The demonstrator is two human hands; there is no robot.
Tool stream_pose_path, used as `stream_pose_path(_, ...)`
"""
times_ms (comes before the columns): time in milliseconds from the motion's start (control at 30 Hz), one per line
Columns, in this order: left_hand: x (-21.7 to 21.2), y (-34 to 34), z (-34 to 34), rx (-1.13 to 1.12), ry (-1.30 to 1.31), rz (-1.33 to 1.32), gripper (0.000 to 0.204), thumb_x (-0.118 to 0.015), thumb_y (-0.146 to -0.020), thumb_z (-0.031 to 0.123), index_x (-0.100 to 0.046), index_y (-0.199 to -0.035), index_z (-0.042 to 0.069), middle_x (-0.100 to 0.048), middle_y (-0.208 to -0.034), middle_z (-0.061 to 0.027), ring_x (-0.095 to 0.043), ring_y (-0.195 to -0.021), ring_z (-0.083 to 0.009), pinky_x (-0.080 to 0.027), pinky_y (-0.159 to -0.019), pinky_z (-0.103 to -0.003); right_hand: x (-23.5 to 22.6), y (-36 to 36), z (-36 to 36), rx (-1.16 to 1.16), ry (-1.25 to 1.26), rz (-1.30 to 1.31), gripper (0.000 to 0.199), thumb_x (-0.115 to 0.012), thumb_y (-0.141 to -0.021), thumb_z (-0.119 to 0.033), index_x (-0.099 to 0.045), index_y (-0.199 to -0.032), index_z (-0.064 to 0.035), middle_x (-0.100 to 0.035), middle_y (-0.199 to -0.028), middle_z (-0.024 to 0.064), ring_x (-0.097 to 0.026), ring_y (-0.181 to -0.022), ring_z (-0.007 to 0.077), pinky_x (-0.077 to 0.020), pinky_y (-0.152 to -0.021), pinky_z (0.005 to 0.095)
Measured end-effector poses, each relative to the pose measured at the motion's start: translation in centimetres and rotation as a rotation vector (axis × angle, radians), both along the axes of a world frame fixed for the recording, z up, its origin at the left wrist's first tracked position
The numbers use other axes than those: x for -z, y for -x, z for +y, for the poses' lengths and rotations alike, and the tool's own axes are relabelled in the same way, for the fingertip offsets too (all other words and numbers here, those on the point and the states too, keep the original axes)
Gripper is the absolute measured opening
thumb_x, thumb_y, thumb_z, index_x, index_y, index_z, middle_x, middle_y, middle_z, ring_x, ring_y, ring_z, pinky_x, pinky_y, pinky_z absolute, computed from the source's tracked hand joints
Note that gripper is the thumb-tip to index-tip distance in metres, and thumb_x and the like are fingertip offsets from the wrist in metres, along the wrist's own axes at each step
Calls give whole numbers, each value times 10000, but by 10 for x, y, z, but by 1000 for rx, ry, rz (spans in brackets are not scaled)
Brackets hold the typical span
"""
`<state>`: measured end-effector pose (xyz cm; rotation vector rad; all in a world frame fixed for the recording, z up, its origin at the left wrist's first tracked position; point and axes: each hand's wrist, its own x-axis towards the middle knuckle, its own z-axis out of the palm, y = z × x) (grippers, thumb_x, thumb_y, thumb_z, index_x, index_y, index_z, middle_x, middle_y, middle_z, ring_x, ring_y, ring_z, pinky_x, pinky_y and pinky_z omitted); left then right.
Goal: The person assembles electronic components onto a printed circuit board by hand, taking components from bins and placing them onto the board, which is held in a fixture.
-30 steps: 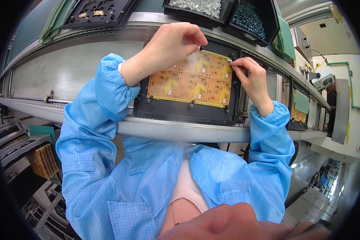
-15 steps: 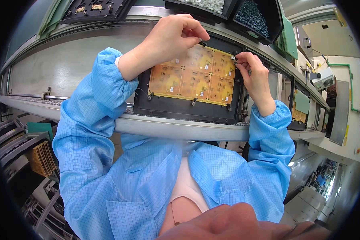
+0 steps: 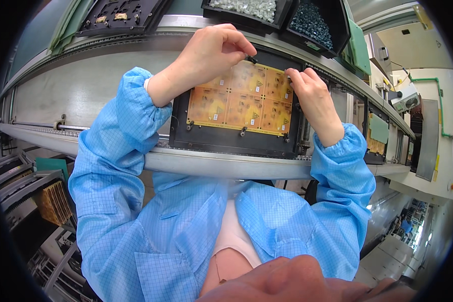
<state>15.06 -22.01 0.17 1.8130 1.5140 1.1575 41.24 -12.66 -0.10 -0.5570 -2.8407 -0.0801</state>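
Observation:
A yellow-orange circuit board panel (image 3: 239,108) lies in a black frame (image 3: 211,140) on the conveyor. My left hand (image 3: 214,53) reaches over the panel's far edge, thumb and forefinger closed at a small black clamp (image 3: 251,59) there. At the far right corner of the panel, my right hand (image 3: 307,90) has its fingers pinched together. Whatever lies under those fingertips is hidden. Along the near edge of the frame stand more small clamps, one of them a middle clamp (image 3: 243,131).
Beyond the conveyor rail stand a black bin of whitish parts (image 3: 246,9) and a black bin of dark blue parts (image 3: 311,25). Another black fixture (image 3: 118,20) lies at the far left. A metal rail (image 3: 226,163) runs between me and the frame. Boards stand in a rack (image 3: 55,201) at lower left.
My right hand has shifted slightly left, its fingers now covering the corner clamp that showed before. My left hand has moved a little left and down, staying near the far-edge clamp.

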Motion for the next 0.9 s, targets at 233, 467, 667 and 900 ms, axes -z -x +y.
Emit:
stream_pose_path(233,4,-4,-1,22,49,-79,126,-643,-889,-27,-728,-979,-7,-634,-966,-31,-655,-878,-109,-540,-794,-237,-13,9,77,140,-43,353,141,-667,-874,-30,-684,-1014,-26,-680,-919,163,-665,-861,328,-538,-754,400)
stream_pose_path(467,2,-25,3,87,95,-119,120,-694,-835,31,-751,-941,31,-677,-898,-82,-703,-840,-188,-557,-752,-297,-15,30,143,163,73,101,183,-695,-834,-22,-722,-1014,-39,-714,-945,178,-696,-894,349,-558,-804,397)
stream_pose_path(667,10,-73,20,196,101,8,156,-693,-802,23,-742,-950,31,-724,-886,-122,-715,-824,-232,-570,-752,-334,-17,29,146,172,-31,92,226,-665,-853,-4,-698,-1074,-38,-723,-945,161,-716,-882,302,-570,-791,368)
stream_pose_path(900,10,-102,36,232,191,322,206,-673,-814,102,-724,-1007,51,-728,-908,-141,-708,-851,-305,-562,-787,-371,-30,8,102,152,184,596,95,-655,-802,0,-697,-886,-6,-695,-839,173,-692,-782,324,-557,-724,392)
